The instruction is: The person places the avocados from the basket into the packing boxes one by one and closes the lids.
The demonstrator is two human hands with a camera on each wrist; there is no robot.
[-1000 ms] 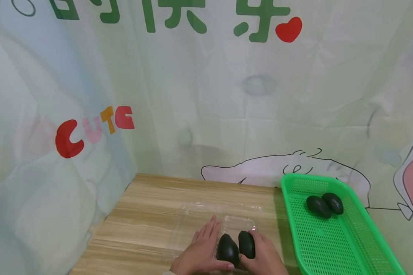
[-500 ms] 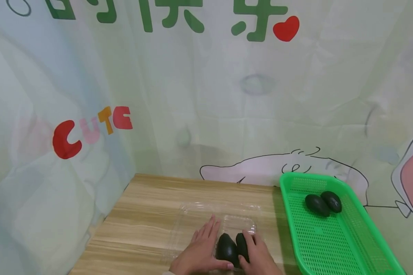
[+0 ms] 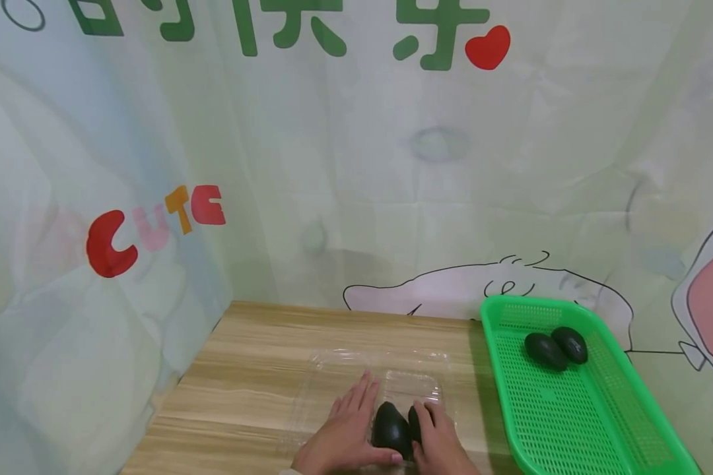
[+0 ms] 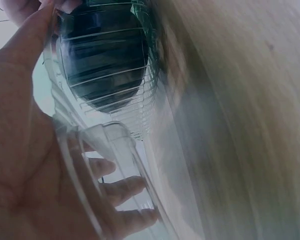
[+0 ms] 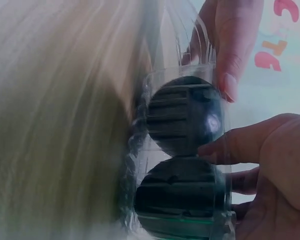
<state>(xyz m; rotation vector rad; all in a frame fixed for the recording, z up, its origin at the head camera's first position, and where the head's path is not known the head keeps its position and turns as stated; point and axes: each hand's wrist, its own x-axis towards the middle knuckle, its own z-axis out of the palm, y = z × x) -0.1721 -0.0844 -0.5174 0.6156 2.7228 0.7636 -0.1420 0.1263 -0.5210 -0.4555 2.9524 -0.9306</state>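
A clear plastic clamshell box (image 3: 412, 381) lies unfolded on the wooden table. Two dark avocados sit side by side in its right half: the left avocado (image 3: 391, 429) shows well, the right avocado (image 3: 414, 423) is mostly covered. My right hand (image 3: 442, 445) grips that right avocado, thumb tip between the two fruits in the right wrist view. With fingers straight, my left hand (image 3: 344, 432) rests on the box just left of the fruit; its thumb lies along the near side. Through the ribbed plastic the left wrist view shows a dark avocado (image 4: 107, 65).
To the right stands a green plastic basket (image 3: 499, 369) holding two more avocados (image 3: 545, 351), next to each other near its back. A printed cloth (image 3: 333, 165) hangs behind and to the left of the wooden tabletop (image 3: 261, 369).
My right hand has moved left with the right avocado, closing the gap to the left one. My left hand stays in place. The head view has shifted slightly.
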